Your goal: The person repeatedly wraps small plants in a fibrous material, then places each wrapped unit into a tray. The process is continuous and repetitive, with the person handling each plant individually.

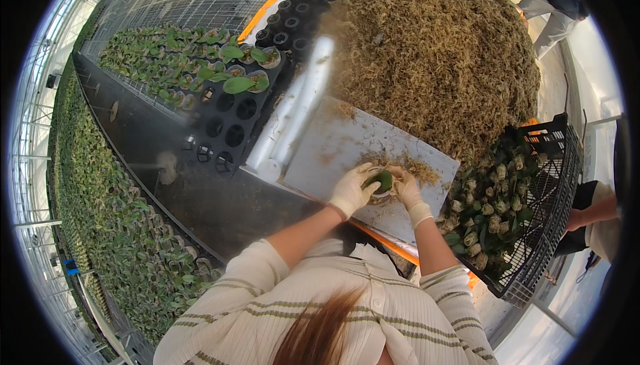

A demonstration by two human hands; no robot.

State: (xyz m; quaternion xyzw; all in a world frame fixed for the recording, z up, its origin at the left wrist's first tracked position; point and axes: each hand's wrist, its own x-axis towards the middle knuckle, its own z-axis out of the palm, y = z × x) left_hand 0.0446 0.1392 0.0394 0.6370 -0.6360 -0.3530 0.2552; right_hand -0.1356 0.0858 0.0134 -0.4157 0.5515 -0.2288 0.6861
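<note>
Both my hands wear pale thin gloves and meet over a light grey board point(320, 150). Between them is a small green-leaved seedling point(384, 180) in a clear plastic pot point(382, 194). My left hand point(351, 188) grips the seedling and pot from the left, its thumb by the leaf. My right hand point(407, 190) has its fingers on the right side of the pot, at the seedling's base. Loose brown moss point(422, 171) lies on the board just behind the pot. A big heap of the same moss point(435, 60) rises beyond the board.
A black crate point(550, 200) of moss-wrapped seedlings point(492, 210) stands right, beside a person's hand point(577, 219). Left are a black pot tray point(225, 125), partly filled with potted seedlings point(240, 84), and a clear plastic roll point(295, 110). Empty black pots point(300, 10) stand behind. Plant rows point(125, 235) line the far left.
</note>
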